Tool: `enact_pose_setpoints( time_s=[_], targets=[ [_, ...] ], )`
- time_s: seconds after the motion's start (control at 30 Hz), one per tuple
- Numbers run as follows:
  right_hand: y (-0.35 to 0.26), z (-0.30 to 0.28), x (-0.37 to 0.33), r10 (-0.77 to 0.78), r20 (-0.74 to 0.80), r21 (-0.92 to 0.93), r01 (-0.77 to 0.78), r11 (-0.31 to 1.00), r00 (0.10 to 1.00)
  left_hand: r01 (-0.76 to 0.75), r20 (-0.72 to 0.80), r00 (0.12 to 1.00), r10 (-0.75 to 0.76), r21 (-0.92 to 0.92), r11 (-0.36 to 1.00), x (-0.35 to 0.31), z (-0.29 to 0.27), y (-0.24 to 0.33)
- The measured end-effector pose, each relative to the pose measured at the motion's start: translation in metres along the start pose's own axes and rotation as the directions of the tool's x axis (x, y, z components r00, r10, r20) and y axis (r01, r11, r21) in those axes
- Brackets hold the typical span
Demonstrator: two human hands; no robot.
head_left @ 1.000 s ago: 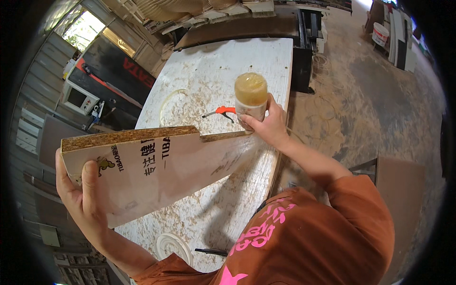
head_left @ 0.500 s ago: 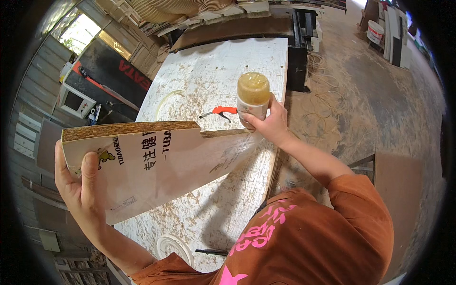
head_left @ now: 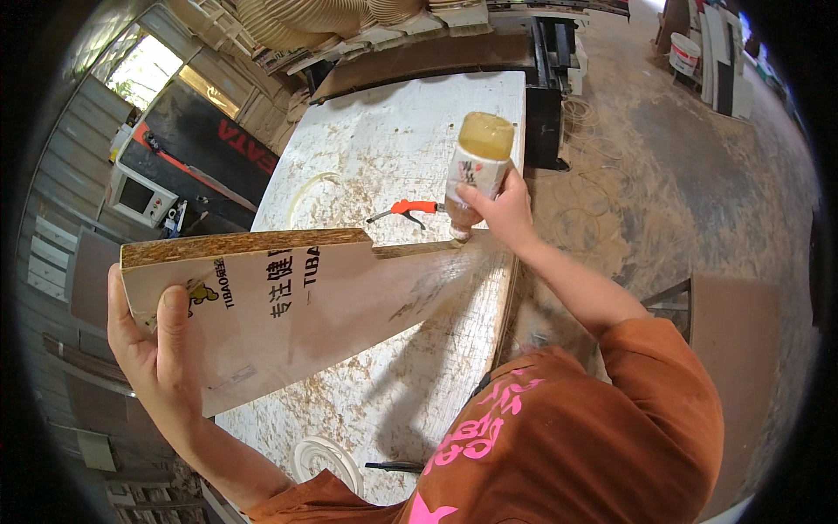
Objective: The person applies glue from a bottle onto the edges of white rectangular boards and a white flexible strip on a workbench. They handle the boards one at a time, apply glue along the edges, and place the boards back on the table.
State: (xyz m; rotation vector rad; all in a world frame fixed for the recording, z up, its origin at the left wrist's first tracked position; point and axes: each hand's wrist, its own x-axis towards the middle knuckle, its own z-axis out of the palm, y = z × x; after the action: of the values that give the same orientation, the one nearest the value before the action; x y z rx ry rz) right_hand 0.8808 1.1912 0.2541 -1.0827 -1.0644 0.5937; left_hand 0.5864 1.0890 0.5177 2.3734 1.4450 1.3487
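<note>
A pale printed board (head_left: pixel 253 341) with a brown, coarse wood-strand edge stands on its long side over the table. My left hand (head_left: pixel 153 341) grips its left end, thumb on the near face. A step is cut in the board's upper edge, which drops lower toward the right. Over the right end of that lower edge, my right hand (head_left: pixel 504 210) holds a clear bottle (head_left: pixel 478 162) upside down, its nozzle at the edge. Yellowish liquid fills the upturned base. Just behind the bottle, an orange air blow gun (head_left: pixel 412 208) lies on the table.
The white worktable (head_left: pixel 384 113) is strewn with wood chips. Near me lie a roll of white banding (head_left: pixel 319 463) and a dark slim tool (head_left: pixel 393 467). A black machine (head_left: pixel 214 131) with a monitor stands left; ribbed hoses (head_left: pixel 327 17) hang beyond the table. Cables lie on the floor.
The bottle has tipped so its base leans farther away and to the right, with its nozzle now showing at the board's edge. The board has shifted slightly right.
</note>
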Motion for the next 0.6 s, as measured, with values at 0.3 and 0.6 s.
enact_pose_setpoints(
  time_s=[0.3, 0.6],
  targets=[
    [0.031, 0.005, 0.008, 0.439, 0.031, 0.44, -0.407, 0.8, 0.898, 0.04, -0.022, 0.999, -0.039, 0.01, 0.999, -0.007, -0.007, -0.003],
    [0.036, 0.008, 0.006, 0.517, 0.038, 0.43, -0.481, 0.764, 0.855, 0.05, -0.064, 0.997, -0.048, 0.019, 0.999, -0.009, -0.004, -0.002]
  ],
)
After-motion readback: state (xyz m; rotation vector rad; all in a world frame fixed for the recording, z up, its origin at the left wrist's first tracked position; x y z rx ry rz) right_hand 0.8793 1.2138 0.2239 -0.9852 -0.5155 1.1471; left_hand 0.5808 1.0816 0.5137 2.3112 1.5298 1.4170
